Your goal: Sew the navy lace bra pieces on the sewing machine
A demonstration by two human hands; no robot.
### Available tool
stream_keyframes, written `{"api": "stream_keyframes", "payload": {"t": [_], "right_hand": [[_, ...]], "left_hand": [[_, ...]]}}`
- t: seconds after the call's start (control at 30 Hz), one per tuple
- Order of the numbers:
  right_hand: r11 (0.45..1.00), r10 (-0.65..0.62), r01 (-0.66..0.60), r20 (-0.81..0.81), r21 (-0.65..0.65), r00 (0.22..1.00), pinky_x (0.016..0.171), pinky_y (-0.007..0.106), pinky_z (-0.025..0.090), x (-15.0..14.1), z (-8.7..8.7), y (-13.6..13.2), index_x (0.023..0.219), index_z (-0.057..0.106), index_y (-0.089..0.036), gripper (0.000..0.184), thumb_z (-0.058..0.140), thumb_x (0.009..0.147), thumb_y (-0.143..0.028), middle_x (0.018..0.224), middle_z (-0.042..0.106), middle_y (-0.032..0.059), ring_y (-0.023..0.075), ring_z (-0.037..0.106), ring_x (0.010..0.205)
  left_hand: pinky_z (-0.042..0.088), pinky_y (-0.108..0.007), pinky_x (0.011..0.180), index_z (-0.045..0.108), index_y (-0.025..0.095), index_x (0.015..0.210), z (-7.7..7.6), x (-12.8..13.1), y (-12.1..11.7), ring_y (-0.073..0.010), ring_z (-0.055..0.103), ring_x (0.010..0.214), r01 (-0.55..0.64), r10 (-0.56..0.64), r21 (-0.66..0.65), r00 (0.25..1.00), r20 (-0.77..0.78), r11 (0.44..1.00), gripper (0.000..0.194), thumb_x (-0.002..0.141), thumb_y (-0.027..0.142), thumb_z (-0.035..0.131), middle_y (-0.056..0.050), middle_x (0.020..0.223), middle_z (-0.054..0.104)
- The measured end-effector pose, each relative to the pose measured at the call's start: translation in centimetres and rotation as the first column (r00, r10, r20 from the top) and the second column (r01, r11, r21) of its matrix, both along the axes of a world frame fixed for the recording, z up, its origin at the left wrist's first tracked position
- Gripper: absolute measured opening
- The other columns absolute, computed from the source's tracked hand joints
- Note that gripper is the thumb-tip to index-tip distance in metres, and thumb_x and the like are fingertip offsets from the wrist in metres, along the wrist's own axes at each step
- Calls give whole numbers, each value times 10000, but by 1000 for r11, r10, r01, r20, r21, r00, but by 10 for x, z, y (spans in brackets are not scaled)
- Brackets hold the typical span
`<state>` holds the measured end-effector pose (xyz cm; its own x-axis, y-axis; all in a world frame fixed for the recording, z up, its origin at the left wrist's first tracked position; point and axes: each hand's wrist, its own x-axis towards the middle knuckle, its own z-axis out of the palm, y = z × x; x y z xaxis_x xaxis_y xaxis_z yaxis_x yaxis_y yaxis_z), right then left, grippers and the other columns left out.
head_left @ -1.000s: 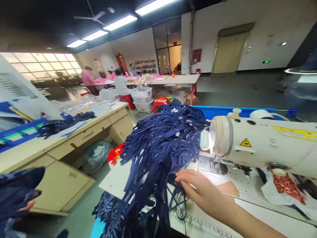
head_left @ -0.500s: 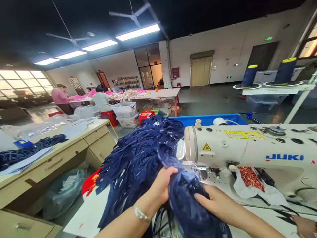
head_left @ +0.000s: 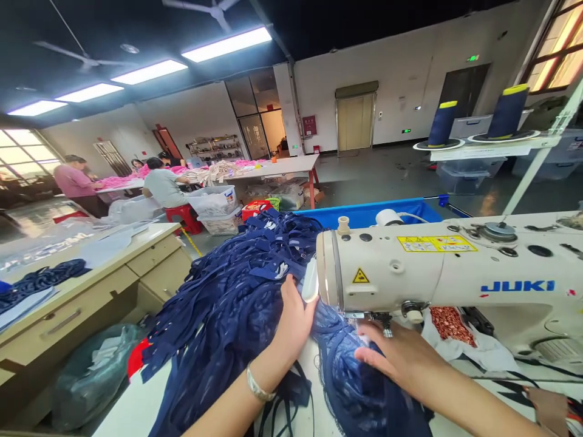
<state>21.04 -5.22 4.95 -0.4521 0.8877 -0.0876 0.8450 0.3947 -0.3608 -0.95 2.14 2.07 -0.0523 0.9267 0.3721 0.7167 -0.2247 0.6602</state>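
Head view: well left of the JUKI sewing machine, we see a drawered desk; nearer the machine, a heap of navy garments. Our left hand, thumb and index finger apart, is just left of the machine's needle end. Before that end lies a navy mesh garment; our right hand touches it, whether gripping we cannot tell.

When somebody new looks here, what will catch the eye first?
Probably the large navy fabric heap, left of the white sewing machine. Next, the left hand and right hand at the navy piece by the machine's left end; then two yellow-topped thread cones at upper right.
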Motion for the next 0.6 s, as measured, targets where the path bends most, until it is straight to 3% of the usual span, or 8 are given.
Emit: {"api": "stream_keyframes", "payload": {"t": [0.07, 0.13, 0.2, 0.27, 0.3, 0.37, 0.47, 0.6], "right_hand": [[999, 30, -31, 49, 31, 998, 934, 442, 467, -12, -6, 4, 1318, 464, -193, 435, 540, 904, -306, 1326, 492, 83, 290, 507, 1144], [995, 79, -84, 85, 57, 993, 917, 434, 500, -23, -15, 5, 1329, 464, -190, 456, 551, 884, -240, 1334, 489, 55, 284, 499, 1151], [991, 60, -75, 128, 114, 990, 905, 438, 517, -32, -25, 5, 1319, 483, -160, 454, 545, 870, -197, 1313, 506, 62, 292, 497, 1141], [984, 27, -50, 140, 168, 990, 902, 434, 524, -37, -36, 4, 1330, 477, -128, 486, 551, 852, -172, 1321, 499, 80, 298, 506, 1124], [981, 15, -40, 132, 191, 991, 895, 428, 530, -39, -41, 3, 1326, 483, -122, 487, 553, 847, -170, 1320, 500, 84, 298, 509, 1118], [974, 3, -27, 106, 223, 994, 874, 420, 542, -41, -48, 2, 1303, 513, -128, 462, 552, 846, -175, 1313, 509, 83, 297, 520, 1106], [971, -6, -12, 74, 238, 997, 901, 431, 526, -42, -50, -1, 1284, 536, -138, 436, 537, 850, -176, 1330, 497, 80, 297, 513, 1126], [977, 102, -96, -20, 192, 995, 948, 418, 485, -24, -34, 1, 1239, 574, -183, 386, 534, 862, -258, 1350, 479, 84, 289, 483, 1186]], "left_hand": [[244, -507, 1097, 215, 35, 1399, 6, 5, -14, -351, 199, 1369, -89, 106, 128, 985, -135, 988, 652, 846, 262, 475, -259, 1432, 251], [284, -527, 1065, 209, 68, 1409, 6, 10, -33, -354, 263, 1342, -73, 124, 208, 962, -243, 975, 625, 862, 253, 451, -253, 1409, 303], [336, -548, 1020, 316, 150, 1380, 1, 14, -49, -346, 394, 1267, 119, -72, 92, 911, -405, 989, 519, 875, 214, 420, -207, 1350, 429], [344, -592, 996, 409, 192, 1338, -7, 17, -57, -356, 442, 1237, 282, -330, -173, 785, -524, 944, 453, 885, 183, 393, -174, 1333, 488], [331, -608, 1001, 422, 187, 1337, -10, 18, -57, -362, 425, 1257, 305, -413, -280, 729, -546, 910, 443, 896, 177, 377, -173, 1356, 477], [298, -599, 1035, 403, 147, 1357, -13, 19, -50, -356, 362, 1310, 296, -460, -363, 690, -558, 884, 440, 923, 199, 356, -186, 1401, 429], [287, -533, 1072, 427, 138, 1331, -7, 16, -30, -314, 366, 1311, 348, -487, -342, 670, -561, 873, 412, 933, 235, 386, -165, 1358, 476], [339, -492, 1046, 528, 148, 1196, -1, 13, -16, -291, 435, 1242, 466, -530, -270, 628, -570, 843, 302, 924, 197, 405, -143, 1268, 537]]}}
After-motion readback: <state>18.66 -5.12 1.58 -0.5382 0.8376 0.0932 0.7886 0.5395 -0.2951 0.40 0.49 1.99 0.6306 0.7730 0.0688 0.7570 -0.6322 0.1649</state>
